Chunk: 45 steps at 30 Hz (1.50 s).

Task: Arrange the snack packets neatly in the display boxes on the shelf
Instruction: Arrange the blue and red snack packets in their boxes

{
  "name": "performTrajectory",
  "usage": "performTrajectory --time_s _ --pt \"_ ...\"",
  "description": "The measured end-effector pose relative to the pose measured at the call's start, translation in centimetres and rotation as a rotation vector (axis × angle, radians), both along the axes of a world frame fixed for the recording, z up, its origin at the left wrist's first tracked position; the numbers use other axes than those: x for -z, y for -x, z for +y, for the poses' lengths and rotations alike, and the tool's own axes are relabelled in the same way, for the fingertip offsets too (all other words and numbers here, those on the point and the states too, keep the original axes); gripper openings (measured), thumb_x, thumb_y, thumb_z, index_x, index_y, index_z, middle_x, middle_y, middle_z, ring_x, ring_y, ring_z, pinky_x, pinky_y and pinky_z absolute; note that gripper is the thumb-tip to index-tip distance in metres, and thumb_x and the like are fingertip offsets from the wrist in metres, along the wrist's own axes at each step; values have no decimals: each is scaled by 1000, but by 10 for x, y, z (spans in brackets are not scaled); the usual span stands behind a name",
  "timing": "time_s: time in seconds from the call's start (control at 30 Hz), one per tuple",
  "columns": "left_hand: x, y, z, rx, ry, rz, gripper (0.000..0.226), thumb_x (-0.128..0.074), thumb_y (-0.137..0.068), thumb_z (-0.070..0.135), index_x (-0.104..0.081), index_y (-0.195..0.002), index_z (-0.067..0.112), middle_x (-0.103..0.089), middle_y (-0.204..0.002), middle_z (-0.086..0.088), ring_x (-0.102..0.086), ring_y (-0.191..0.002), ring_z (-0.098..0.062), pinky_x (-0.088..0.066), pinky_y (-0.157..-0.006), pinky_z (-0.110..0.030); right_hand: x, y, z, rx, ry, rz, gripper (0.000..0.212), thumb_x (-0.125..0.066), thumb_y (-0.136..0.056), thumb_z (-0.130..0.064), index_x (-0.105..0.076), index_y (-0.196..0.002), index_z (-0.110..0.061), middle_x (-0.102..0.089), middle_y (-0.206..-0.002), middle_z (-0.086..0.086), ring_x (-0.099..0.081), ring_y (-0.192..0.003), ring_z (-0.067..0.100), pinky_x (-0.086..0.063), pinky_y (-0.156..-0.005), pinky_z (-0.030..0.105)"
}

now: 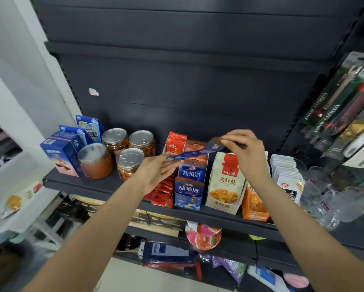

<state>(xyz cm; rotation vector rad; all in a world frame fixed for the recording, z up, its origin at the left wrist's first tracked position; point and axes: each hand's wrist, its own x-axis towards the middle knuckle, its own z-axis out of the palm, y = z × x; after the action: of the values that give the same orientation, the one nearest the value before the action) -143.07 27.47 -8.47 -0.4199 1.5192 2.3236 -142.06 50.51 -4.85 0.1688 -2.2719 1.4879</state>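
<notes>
Both grips hold one dark blue snack packet (194, 151) above the shelf (105, 187): the right hand (243, 148) pinches its upper end, while the left hand (155, 171) supports its lower end with nearly straight fingers. It hangs tilted over the blue display box (188, 197), which stands between a red display box (163, 193) and a cream display box (225, 186). Four jars (113, 152) stand further left on the shelf.
</notes>
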Motion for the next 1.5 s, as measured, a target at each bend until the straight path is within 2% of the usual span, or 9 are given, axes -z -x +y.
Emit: performTrajectory --time_s 0.1,0.3,0.53,0.73,0.83,1.07,1.13,1.3,1.5 --pt "5 -11 0 -56 22 93 25 -54 -93 8 -62 -116 5 -64 -119 -14 -65 -104 -19 -54 -75 -24 12 -7 6 66 -48 -77 23 -57 -91 -11 -69 -107 -22 -57 -104 2 -52 -95 5 -41 -74 1" --pt "10 -19 5 -105 310 254 28 -61 -89 8 -68 -108 27 -66 -116 -6 -65 -105 -18 -55 -74 -29 30 -17 -1 -122 568 -423 25 -45 -98 -18 -60 -117 -23 -63 -111 1 -62 -104 13 -57 -69 24" --pt "8 -27 -4 -92 480 520 39 -61 -87 1 -65 -109 32 -60 -124 -1 -61 -108 -9 -55 -69 -19 41 -20 -7 -111 486 -356 43 -57 -91 -13 -51 -130 -30 -62 -105 -8 -59 -103 5 -57 -64 24" --pt "7 -27 -4 -74 454 472 37 -58 -89 2 -65 -107 34 -63 -119 0 -62 -106 -12 -56 -73 -27 46 -20 -5 -131 446 -334 33 -52 -95 -17 -56 -124 -31 -61 -112 -6 -59 -107 8 -55 -64 19" --pt "7 -24 -5 -75 234 341 34 -52 -92 0 -66 -111 25 -67 -113 -3 -64 -104 -16 -54 -75 -29 43 -16 3 -142 414 -322 27 -43 -99 -18 -62 -115 -28 -65 -107 -10 -61 -104 6 -54 -76 20" --pt "11 -11 -1 -16 45 217 27 -46 -97 13 -59 -119 4 -67 -116 -11 -65 -104 -17 -54 -83 -21 29 1 8 48 -140 0 13 -65 -86 -13 -71 -97 -15 -55 -114 -8 -53 -105 5 -45 -84 13" --pt "15 -8 2 -13 218 243 30 -43 -100 20 -57 -121 6 -68 -112 -8 -66 -104 -16 -51 -86 -22 25 7 12 45 -191 11 14 -63 -87 -20 -69 -96 -11 -64 -100 -6 -61 -94 8 -47 -74 15" --pt "37 -3 -6 247 1090 663 31 -65 -88 18 -61 -119 14 -66 -111 5 -61 -103 -6 -46 -86 -14 28 16 12 -7 -461 -48 17 -59 -91 -24 -68 -99 -13 -71 -92 2 -58 -76 6 -40 -56 15" --pt "42 -5 -1 406 1197 735 21 -64 -87 8 -67 -108 12 -70 -103 -1 -62 -91 -6 -49 -85 -18 27 26 3 -125 -619 -225 24 -61 -89 -28 -64 -110 -16 -68 -103 3 -62 -95 13 -56 -70 34"
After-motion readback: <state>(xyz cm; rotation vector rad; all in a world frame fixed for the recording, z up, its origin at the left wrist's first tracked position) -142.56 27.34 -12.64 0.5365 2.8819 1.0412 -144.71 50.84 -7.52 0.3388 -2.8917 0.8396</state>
